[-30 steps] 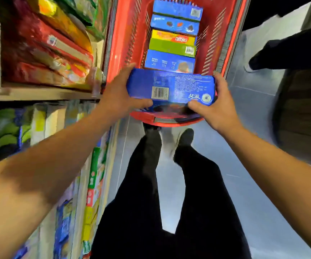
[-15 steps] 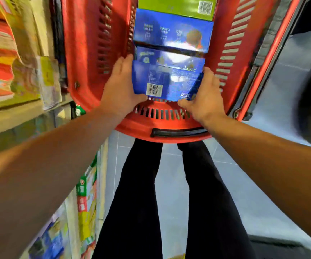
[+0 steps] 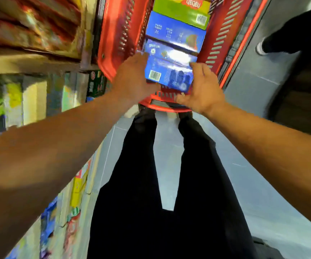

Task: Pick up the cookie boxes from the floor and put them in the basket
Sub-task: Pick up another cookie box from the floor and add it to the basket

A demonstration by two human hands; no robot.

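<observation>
A blue cookie box (image 3: 169,71) with a barcode lies at the near end of the red basket (image 3: 113,43). My left hand (image 3: 134,79) holds the box's left end, fingers along its side and thumb at its near edge. My right hand (image 3: 203,88) sits at the box's right end with fingers spread and relaxed, barely touching it. Behind it in the basket lie another blue box (image 3: 175,32) and a green box (image 3: 180,12).
Store shelves (image 3: 29,30) packed with snack packages run along the left. My legs in black trousers (image 3: 151,184) stand on the grey tiled floor (image 3: 253,174). Another person's dark shoe and leg (image 3: 281,42) are at the upper right.
The blue box has gone from above the basket's rim down into its near end. My right hand has loosened and spread its fingers; the view has shifted slightly.
</observation>
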